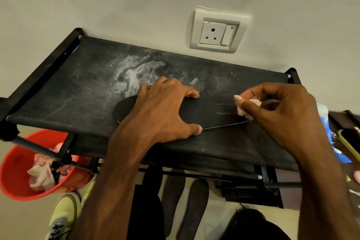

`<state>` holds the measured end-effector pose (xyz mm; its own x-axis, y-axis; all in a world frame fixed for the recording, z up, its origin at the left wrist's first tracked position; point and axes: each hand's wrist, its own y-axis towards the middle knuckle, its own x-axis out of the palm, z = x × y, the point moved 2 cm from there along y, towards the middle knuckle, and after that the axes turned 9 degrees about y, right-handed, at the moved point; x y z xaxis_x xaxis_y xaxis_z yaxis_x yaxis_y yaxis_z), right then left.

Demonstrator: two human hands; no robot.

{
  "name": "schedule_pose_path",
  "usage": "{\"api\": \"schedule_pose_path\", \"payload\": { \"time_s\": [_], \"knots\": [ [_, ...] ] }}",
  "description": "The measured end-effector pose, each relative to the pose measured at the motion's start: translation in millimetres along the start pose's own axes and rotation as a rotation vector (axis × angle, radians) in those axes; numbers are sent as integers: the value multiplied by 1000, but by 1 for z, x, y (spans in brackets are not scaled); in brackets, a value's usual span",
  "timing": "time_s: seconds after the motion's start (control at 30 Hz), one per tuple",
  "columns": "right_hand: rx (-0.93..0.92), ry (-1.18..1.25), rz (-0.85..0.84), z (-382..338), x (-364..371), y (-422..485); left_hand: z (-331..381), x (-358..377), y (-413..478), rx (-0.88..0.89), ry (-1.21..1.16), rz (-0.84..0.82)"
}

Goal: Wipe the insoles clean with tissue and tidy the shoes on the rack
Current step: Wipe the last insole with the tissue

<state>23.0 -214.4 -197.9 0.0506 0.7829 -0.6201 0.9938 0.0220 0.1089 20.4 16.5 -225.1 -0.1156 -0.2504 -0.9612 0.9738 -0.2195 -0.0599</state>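
A black insole lies flat on the dusty top shelf of the black shoe rack. My left hand presses down on the insole's left half with spread fingers. My right hand pinches a crumpled pink tissue against the insole's right end. Two more dark insoles lie on the floor under the rack. A yellow-green sneaker stands on the floor at the lower left.
An orange bucket holding used pink tissues sits on the floor left of the rack. A wall socket is behind the rack. A blue packet and a brush lie at the right edge. White dust covers the shelf's middle.
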Motion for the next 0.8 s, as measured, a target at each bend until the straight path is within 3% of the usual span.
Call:
{"api": "schedule_pose_path", "payload": {
  "time_s": [0.23,0.53,0.8],
  "knots": [
    [71,59,164,11,-2,2,17,9,5,39,-52,40],
    [91,-38,86,23,3,6,15,25,13,19,-135,77],
    [10,-4,178,21,8,10,15,29,13,15,-169,85]
  ]
}}
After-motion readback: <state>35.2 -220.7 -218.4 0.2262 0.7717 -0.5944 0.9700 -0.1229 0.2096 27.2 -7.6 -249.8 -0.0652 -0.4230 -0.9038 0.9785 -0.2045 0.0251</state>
